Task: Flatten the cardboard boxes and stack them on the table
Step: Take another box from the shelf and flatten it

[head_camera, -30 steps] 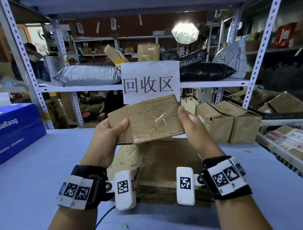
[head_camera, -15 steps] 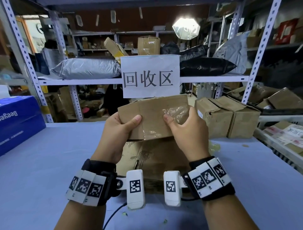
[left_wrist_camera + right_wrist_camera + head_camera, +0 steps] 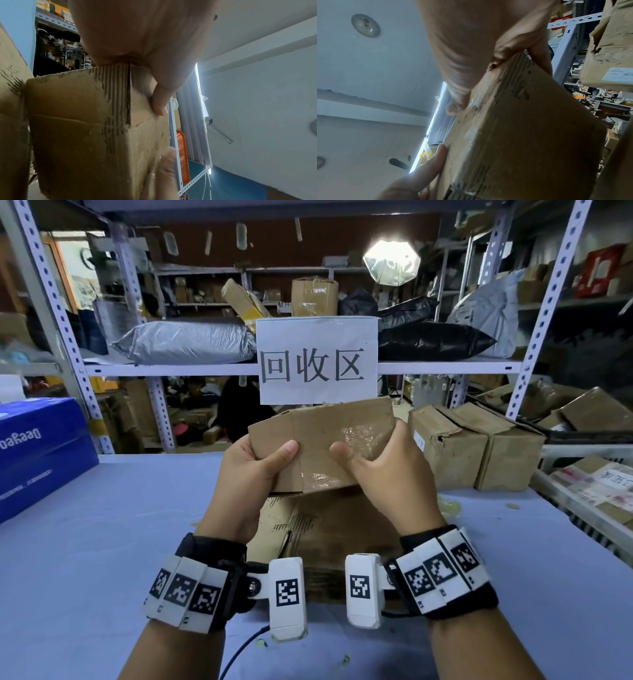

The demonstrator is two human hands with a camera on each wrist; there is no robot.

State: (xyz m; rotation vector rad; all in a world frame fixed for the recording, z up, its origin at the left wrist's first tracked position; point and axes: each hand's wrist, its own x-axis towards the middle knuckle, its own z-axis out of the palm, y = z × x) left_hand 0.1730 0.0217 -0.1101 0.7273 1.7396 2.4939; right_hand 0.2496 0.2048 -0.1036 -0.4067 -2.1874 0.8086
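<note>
Two boxes (image 3: pixel 476 450) stand at the table's (image 3: pixel 102 525) far right, a blue carton (image 3: pixel 37 453) at left, a sign (image 3: pixel 317 359) on the shelf behind. Flattened stack (image 3: pixel 329 529) lies on the table under the held box (image 3: pixel 322 440), which is raised, apparently part-collapsed. Left hand (image 3: pixel 253 470) and right hand (image 3: pixel 387 470) clamp its side edges, thumbs on the front face.

Right hand (image 3: pixel 479 40) grips a cardboard box (image 3: pixel 522 135) from above, thumb on the near face, fingers curled over the far edge. Clear tape on the box's face, crinkled. Left hand (image 3: pixel 412 180) at bottom, fingers against the box's lower left side. Ceiling with a round lamp (image 3: pixel 365 25) behind. Metal shelving (image 3: pixel 565 40) and another carton (image 3: pixel 611 47) at right.
</note>
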